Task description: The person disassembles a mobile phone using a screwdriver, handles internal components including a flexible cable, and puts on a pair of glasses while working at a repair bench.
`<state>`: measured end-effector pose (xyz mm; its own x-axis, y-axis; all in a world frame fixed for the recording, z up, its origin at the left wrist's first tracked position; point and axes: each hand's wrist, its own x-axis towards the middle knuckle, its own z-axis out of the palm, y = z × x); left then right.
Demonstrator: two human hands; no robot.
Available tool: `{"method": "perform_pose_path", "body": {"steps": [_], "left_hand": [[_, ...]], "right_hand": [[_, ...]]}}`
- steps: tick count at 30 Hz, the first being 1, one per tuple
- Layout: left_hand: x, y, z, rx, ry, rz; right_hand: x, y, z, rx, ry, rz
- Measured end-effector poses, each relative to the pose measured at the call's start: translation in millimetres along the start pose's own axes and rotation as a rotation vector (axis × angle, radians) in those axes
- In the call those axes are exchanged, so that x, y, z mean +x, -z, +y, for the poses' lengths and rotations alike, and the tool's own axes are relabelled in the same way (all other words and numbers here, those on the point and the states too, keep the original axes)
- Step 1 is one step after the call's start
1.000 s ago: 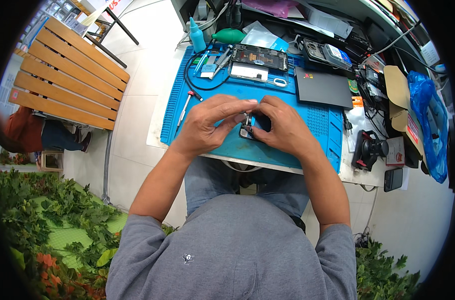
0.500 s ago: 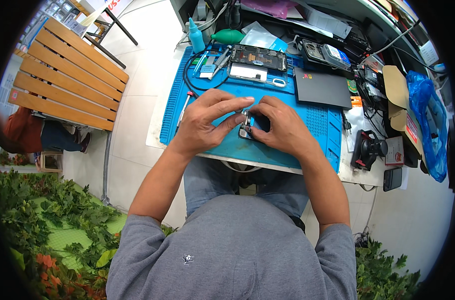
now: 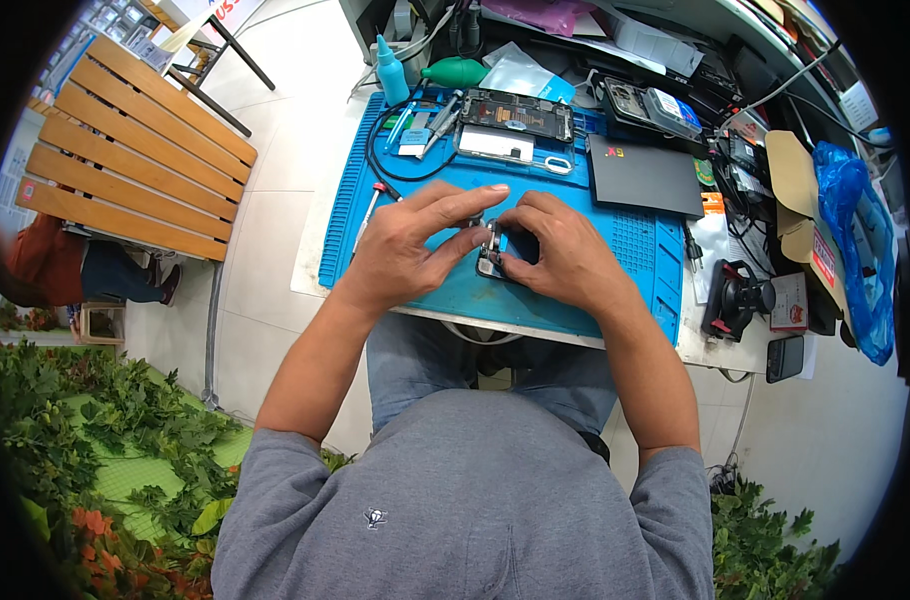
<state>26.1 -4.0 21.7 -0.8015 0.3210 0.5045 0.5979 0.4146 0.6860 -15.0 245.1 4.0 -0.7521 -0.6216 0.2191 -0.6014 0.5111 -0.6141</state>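
One box (image 3: 647,175) (black) lies beyond the right hand (image 3: 565,250).

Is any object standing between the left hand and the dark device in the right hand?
Nothing clearly does: the left hand has its thumb tip beside the dark device, held by the right hand. A dark shape near that thumb is too unclear to name.

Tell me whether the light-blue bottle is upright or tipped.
Upright: the light-blue bottle stands with its nozzle pointing up, near the far left corner of the blue mat.
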Motion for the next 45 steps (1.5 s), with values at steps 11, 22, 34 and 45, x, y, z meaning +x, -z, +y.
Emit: {"method": "perform_pose_path", "body": {"steps": [11, 22, 34, 45], "left_hand": [[1, 1, 2, -0.039, -0.004, -0.024], [-2, -7, 0, -0.128, 0.005, -0.015], [-19, -16, -26, -0.214, 0.226, 0.287], [-24, -19, -28, -0.363, 0.22, 0.405]], "right_hand": [[0, 0, -1, 0.011, 0.001, 0.005], [-1, 1, -1, -0.001, 0.0, 0.007], [-38, 27, -23, -0.095, 0.026, 0.205], [-306, 123, 107, -0.624, -0.623, 1.429]]}}
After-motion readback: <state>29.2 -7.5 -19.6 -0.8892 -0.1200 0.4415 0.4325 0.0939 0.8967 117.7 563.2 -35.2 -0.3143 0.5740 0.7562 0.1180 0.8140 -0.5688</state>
